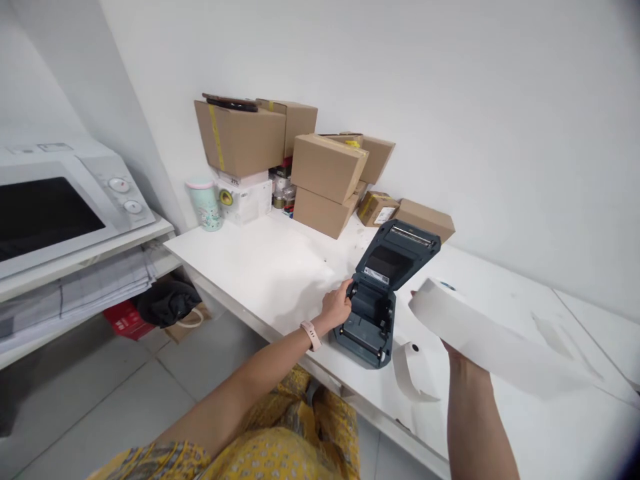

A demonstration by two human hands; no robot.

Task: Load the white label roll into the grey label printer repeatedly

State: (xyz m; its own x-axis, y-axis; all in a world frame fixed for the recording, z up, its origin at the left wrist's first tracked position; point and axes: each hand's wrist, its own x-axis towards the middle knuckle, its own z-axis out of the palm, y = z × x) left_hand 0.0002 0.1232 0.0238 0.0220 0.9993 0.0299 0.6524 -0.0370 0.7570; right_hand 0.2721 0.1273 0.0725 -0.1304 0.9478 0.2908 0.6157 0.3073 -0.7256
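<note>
A dark label printer (pixel 367 330) sits on the white table with its lid tipped back and its inner bay exposed. My left hand (pixel 336 308) is closed on the printer's left edge, near the lid hinge. To the right of the printer, my right hand (pixel 457 357) grips a white paper roll (pixel 440 307), which covers most of its fingers. A long loose strip trails from this roll toward the right, blurred at its far end. Between the printer and my right forearm lies a smaller paper roll (pixel 413 373) with its end partly unrolled.
Several cardboard boxes (pixel 327 167) are stacked along the wall behind the printer. A mint tumbler (pixel 205 205) and a white box (pixel 245 200) stand at the table's far left. On a separate shelf at left is a microwave (pixel 70 200). The table (pixel 240 267) has its front edge near my body.
</note>
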